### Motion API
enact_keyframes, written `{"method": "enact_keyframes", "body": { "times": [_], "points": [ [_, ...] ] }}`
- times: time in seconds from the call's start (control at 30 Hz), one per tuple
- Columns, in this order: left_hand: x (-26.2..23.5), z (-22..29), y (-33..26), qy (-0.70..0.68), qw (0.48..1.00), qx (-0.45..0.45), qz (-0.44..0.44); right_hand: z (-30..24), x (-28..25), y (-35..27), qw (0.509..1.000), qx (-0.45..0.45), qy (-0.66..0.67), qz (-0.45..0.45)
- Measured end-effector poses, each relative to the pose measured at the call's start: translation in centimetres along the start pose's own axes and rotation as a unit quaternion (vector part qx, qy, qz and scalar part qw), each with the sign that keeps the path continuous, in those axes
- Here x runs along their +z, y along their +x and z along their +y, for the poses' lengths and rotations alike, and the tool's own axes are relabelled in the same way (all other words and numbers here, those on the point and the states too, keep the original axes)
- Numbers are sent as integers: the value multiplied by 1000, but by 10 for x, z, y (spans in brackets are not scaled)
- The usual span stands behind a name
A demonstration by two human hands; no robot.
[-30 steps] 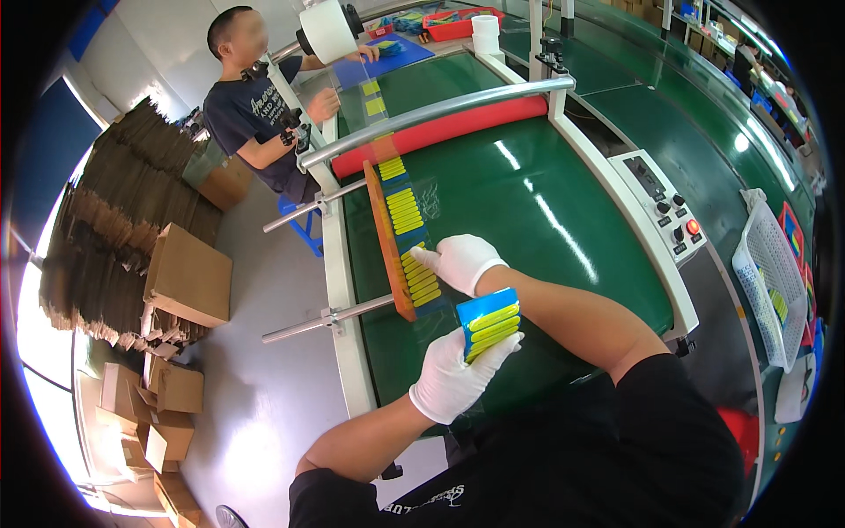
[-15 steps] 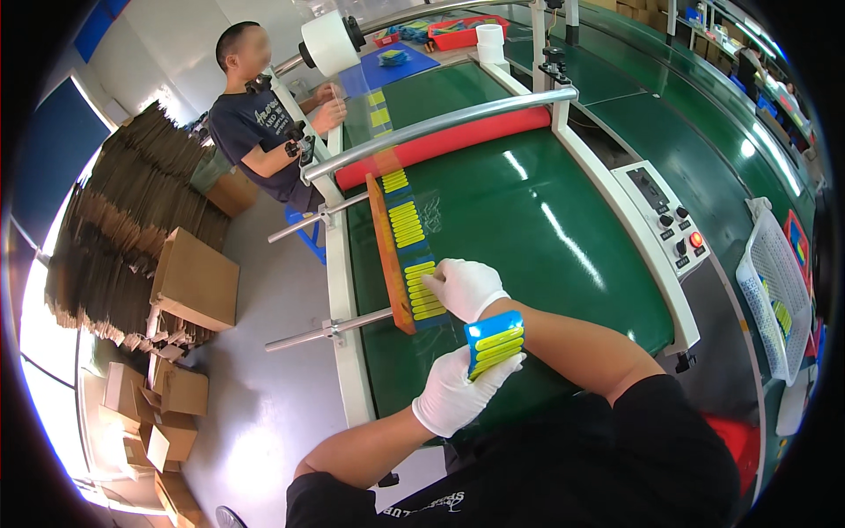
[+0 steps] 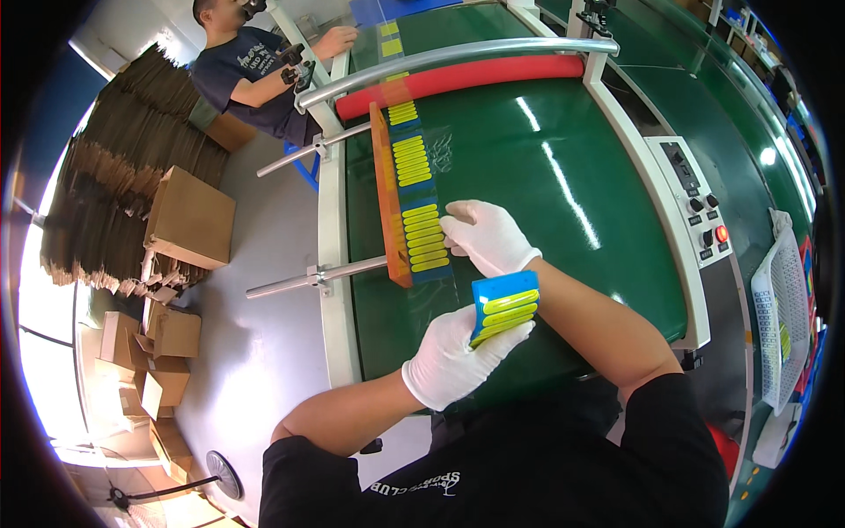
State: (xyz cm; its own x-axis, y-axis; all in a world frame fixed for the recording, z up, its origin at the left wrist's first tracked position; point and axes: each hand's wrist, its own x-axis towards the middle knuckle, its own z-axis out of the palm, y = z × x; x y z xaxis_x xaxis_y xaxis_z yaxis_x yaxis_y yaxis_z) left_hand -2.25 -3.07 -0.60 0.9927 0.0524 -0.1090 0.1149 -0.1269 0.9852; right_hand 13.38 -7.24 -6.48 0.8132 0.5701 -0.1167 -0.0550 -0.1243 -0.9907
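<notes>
Packs [image 3: 503, 308] of yellow strips on blue backing sit stacked in the left hand [image 3: 453, 359], its gloved fingers clamped around the stack with the thumb along the top edge, just above the near edge of the green belt [image 3: 528, 167]. The right hand [image 3: 487, 238], also in a white glove, lies flat on the belt with its fingers together and stretched out, the tips touching the nearest pack [image 3: 422, 238] in a row of the same packs. That row runs up the belt beside an orange guide [image 3: 388, 194], toward a red roller [image 3: 458, 81] under a metal bar [image 3: 449, 55]. A control panel [image 3: 695, 204] sits at the belt's right. At the far left another person [image 3: 251, 66] works beside piled cardboard boxes [image 3: 132, 194].
</notes>
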Motion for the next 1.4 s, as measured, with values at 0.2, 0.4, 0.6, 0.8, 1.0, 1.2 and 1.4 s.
{"method": "enact_keyframes", "body": {
  "times": [0.2,0.4,0.6,0.8,1.0,1.2,1.4],
  "points": [
    [2,-3,-3,-17,1000,3,11,-21,-6,-9,991,85,90,-59],
    [5,-7,2,-18,1000,4,22,13,-35,25,984,-87,-72,135],
    [2,-15,2,-16,999,1,31,-11,-56,31,982,26,116,145],
    [4,-19,2,-45,998,-1,41,-5,-52,23,988,-41,52,142],
    [8,-21,5,-51,996,3,71,-8,-54,24,992,-46,48,111],
    [14,-16,-3,-62,997,19,46,14,-53,38,987,-82,-34,137],
    [9,-12,2,-166,986,-31,1,17,-51,41,983,-73,-75,153]
  ]
}}
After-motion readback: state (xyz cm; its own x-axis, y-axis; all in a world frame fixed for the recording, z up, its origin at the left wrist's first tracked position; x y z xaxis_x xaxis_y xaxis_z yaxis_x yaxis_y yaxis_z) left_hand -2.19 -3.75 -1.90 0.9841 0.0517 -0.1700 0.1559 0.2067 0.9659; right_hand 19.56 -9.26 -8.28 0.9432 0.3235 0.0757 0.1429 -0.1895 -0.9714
